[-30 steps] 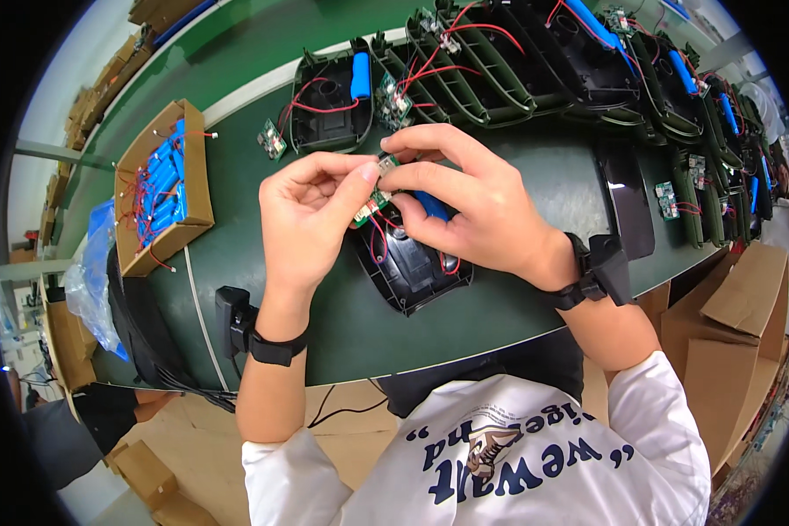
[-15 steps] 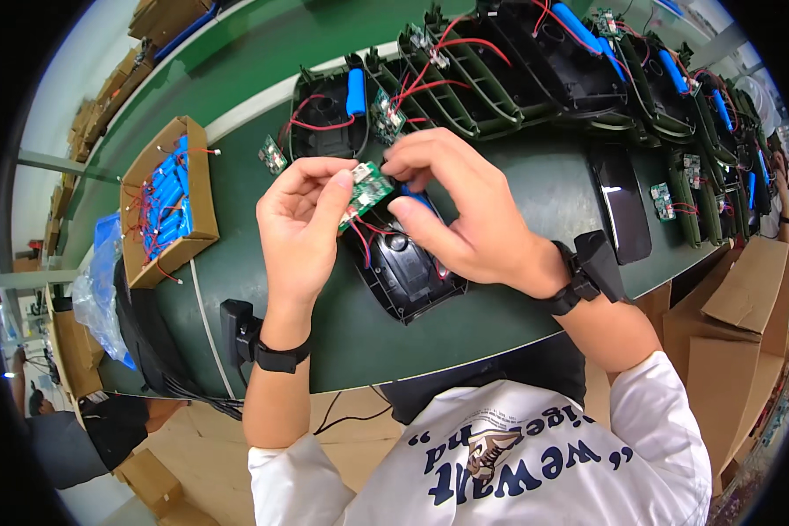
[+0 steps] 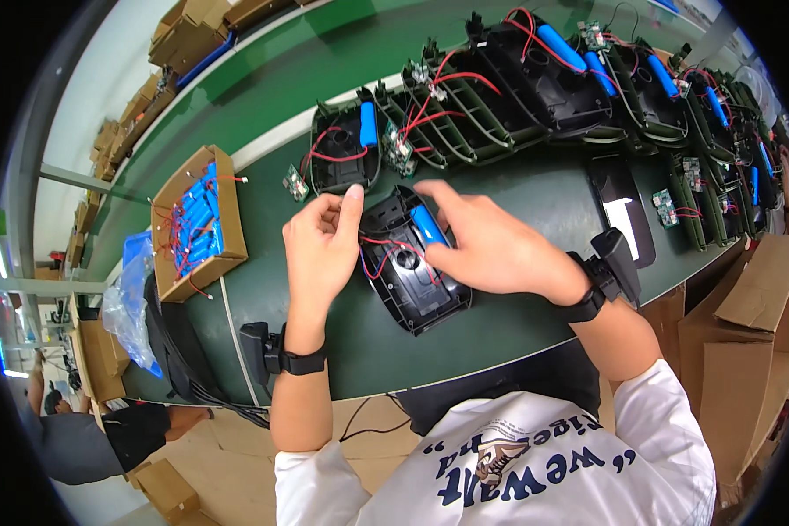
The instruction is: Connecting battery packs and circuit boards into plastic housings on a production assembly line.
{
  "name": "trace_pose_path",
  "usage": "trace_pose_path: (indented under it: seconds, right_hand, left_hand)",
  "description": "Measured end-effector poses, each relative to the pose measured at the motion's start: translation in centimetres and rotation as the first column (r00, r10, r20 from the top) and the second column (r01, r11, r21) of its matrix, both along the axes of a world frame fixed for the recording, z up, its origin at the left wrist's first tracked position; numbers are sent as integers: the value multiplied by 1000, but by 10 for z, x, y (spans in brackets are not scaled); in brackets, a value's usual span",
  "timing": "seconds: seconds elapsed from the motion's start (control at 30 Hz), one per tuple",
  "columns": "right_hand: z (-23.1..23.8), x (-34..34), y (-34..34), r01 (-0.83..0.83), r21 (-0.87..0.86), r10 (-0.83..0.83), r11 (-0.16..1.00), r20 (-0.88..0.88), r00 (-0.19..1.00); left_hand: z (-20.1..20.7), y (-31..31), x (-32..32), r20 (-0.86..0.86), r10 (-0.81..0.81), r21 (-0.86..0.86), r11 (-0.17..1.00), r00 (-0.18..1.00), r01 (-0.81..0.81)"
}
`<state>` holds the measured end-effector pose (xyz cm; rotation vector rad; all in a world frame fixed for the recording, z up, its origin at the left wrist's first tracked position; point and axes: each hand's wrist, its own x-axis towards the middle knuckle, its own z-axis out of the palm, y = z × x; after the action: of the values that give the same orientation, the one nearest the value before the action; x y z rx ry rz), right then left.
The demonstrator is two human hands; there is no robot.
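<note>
Red wires (image 3: 381, 241) could be tugged loose if the black shell (image 3: 421, 302), set on the bench (image 3: 368, 355), is nudged by the loosely spread right hand (image 3: 500, 241) while slack is snagged by the curled left hand (image 3: 323, 245), whose contents cannot be told.

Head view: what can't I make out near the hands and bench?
All in head view:
Left hand: whether it holds anything, hidden by curled fingers.
Right hand: lower fingers, and part of the black shell's right edge, hidden by its back.
Dark slab: face partly lost to glare.
Far-right shells: too small to count.
</note>
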<state>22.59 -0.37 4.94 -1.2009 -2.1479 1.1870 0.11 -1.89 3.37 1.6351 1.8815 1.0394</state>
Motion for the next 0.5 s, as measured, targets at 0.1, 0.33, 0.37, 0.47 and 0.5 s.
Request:
trace_pose_path:
  seconds: [0.1,0.33,0.37,0.47,0.5]
  right_hand:
    - [-1,-1,1,-21,-155,21,988,-1,1000]
    - [5,-3,3,-14,-230,-13,973,-117,993]
    - [5,-3,4,-14,-225,-13,974,-120,993]
    - [-2,-5,5,-48,-289,-37,956,-281,959]
    - [-11,-7,7,-69,-326,-74,943,-406,911]
  left_hand:
    - [-5,1,-3,-2,24,-31,999,1000,-24]
    - [2,2,-14,380,52,-39,998,924,-40]
    - [2,2,-16,377,50,-34,999,925,-40]
    - [0,1,-19,610,-17,29,1000,792,-2]
    - [0,3,-17,609,-22,34,999,793,2]
